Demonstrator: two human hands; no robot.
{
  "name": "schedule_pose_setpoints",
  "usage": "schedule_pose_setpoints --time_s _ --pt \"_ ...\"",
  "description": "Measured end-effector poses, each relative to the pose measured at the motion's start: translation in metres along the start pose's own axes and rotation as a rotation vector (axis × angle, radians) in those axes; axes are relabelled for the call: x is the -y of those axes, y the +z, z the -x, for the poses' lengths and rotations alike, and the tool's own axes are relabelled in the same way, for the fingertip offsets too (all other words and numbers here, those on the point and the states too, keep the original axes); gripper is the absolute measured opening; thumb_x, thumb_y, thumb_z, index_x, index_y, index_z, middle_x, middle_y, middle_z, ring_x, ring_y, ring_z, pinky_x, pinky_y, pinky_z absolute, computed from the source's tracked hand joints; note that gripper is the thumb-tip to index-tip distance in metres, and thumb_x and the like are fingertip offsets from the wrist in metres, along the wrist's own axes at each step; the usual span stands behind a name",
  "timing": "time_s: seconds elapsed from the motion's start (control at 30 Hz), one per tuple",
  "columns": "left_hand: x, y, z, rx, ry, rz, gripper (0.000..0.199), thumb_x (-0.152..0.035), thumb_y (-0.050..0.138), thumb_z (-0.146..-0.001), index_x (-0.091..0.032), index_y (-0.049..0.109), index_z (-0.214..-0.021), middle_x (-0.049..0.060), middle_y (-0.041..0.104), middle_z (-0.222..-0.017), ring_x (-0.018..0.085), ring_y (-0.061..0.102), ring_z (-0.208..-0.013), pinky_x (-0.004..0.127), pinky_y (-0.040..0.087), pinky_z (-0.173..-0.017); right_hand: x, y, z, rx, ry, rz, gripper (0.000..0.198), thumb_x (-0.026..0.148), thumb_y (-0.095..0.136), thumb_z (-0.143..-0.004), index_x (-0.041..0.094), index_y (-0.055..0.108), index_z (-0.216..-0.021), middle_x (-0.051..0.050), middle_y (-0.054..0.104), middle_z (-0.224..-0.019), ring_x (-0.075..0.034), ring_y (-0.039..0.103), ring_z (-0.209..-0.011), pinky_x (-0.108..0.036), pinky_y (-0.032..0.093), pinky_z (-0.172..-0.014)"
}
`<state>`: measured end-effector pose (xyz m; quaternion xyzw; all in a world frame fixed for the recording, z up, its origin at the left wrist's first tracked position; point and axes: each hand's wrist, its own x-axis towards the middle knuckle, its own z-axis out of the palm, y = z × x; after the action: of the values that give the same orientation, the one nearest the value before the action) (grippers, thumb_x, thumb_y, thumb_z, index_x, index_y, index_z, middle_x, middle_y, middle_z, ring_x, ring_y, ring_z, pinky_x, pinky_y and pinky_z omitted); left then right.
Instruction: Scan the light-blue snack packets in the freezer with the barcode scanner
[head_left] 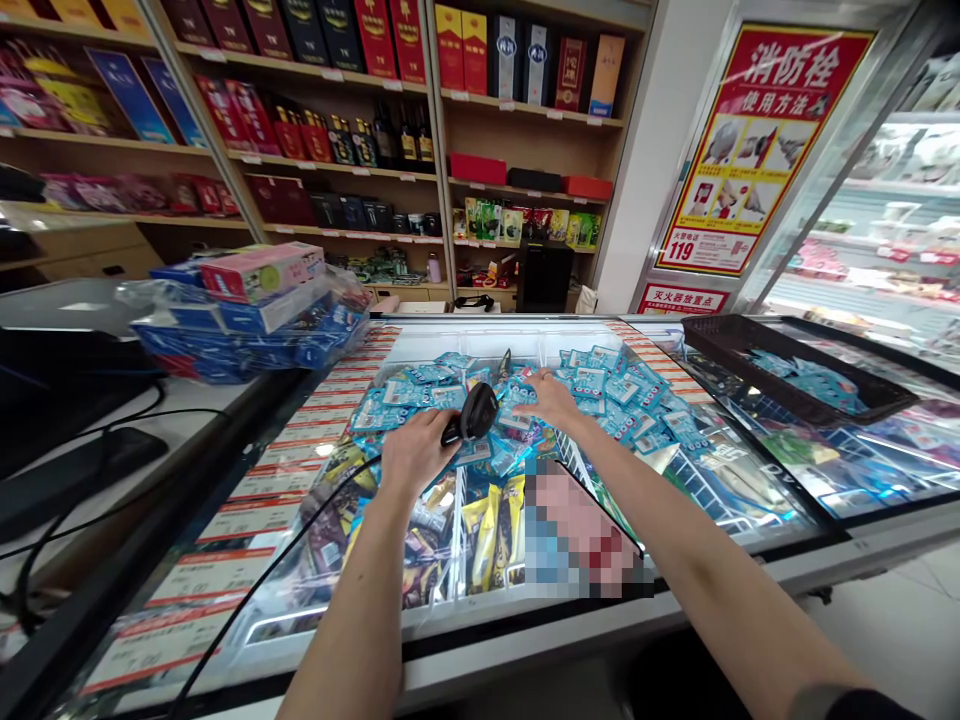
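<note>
My left hand [414,452] is wrapped round the handle of a black barcode scanner [478,412], whose head faces right over the packets. A black cable [300,540] trails from it toward the lower left. My right hand [556,403] reaches over a spread of small blue packets [626,392], its thumb and fingers apart and touching the pile. The packets lie in a loose heap on the glass top of a chest freezer [442,632]. Some of the packets under both hands are hidden.
A pixelated flat object [577,530] lies near the front edge. A dark plastic tray [847,408] at right holds more blue packets. Blue bagged boxes [262,310] are stacked at left. Price labels [247,520] line the freezer's left side. Stocked shelves [337,80] stand behind.
</note>
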<state>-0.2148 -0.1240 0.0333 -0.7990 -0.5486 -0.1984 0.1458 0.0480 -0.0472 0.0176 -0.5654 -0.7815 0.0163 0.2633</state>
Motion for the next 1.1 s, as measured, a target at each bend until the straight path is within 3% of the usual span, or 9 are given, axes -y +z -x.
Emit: schedule_pose_setpoints --time_s 0.1,0.17,0.27,0.37,0.6,0.87,1.1 --pt "-0.004 0.002 -0.001 -0.01 0.061 0.02 0.034 -0.036 0.048 -0.08 -0.025 0.054 -0.112 0.006 0.064 -0.099 0.024 0.057 -0.095 0.03 0.04 -0.062 -0.007 -0.002 0.02 -0.164 0.055 -0.156 0.045 0.05 0.056 -0.08 0.019 0.054 -0.112 -0.009 0.058 -0.107 -0.024 0.057 -0.101 -0.039 0.045 -0.087" --pt "-0.008 0.004 -0.002 -0.003 0.116 0.028 0.035 -0.036 0.049 -0.08 -0.024 0.054 -0.112 0.006 0.064 -0.099 0.024 0.057 -0.096 0.031 0.041 -0.064 -0.014 -0.002 0.033 -0.225 0.128 -0.341 0.039 0.048 0.048 -0.084 0.019 0.052 -0.109 -0.006 0.06 -0.095 -0.021 0.062 -0.088 -0.037 0.05 -0.078" --pt "-0.015 0.006 -0.003 0.03 0.184 0.032 0.034 -0.035 0.049 -0.079 -0.023 0.055 -0.111 0.007 0.063 -0.1 0.024 0.056 -0.096 0.032 0.042 -0.068 -0.025 0.002 0.048 -0.278 0.239 -0.67 0.038 0.05 0.046 -0.084 0.02 0.046 -0.107 -0.003 0.058 -0.087 -0.018 0.064 -0.069 -0.032 0.053 -0.06" --pt "-0.02 0.007 -0.004 0.056 0.215 0.023 0.034 -0.035 0.048 -0.08 -0.024 0.055 -0.111 0.007 0.063 -0.098 0.024 0.056 -0.096 0.032 0.042 -0.069 -0.033 0.005 0.056 -0.336 0.313 -0.859 0.037 0.052 0.045 -0.082 0.021 0.044 -0.102 -0.002 0.056 -0.086 -0.017 0.064 -0.068 -0.03 0.053 -0.054" --pt "-0.023 0.007 -0.006 0.06 0.227 0.03 0.034 -0.036 0.047 -0.081 -0.024 0.054 -0.112 0.007 0.063 -0.098 0.024 0.057 -0.095 0.032 0.042 -0.069 -0.035 0.0 0.054 -0.325 0.302 -0.806 0.033 0.051 0.049 -0.079 0.022 0.051 -0.095 0.001 0.053 -0.068 -0.015 0.055 -0.062 -0.031 0.053 -0.052" --pt "-0.025 0.01 -0.005 0.065 0.214 0.012 0.036 -0.04 0.048 -0.08 -0.024 0.054 -0.112 0.007 0.064 -0.098 0.024 0.058 -0.094 0.031 0.042 -0.066 -0.038 0.004 0.054 -0.388 0.361 -0.768 0.036 0.051 0.049 -0.078 0.02 0.049 -0.095 0.001 0.053 -0.074 -0.013 0.052 -0.065 -0.028 0.054 -0.052" --pt "-0.028 0.006 -0.006 0.099 0.198 0.055 0.035 -0.037 0.049 -0.079 -0.025 0.055 -0.112 0.007 0.064 -0.1 0.023 0.058 -0.097 0.03 0.043 -0.066 -0.038 0.004 0.054 -0.366 0.364 -0.723 0.037 0.053 0.049 -0.076 0.02 0.05 -0.092 0.003 0.048 -0.07 -0.012 0.049 -0.063 -0.027 0.052 -0.051"
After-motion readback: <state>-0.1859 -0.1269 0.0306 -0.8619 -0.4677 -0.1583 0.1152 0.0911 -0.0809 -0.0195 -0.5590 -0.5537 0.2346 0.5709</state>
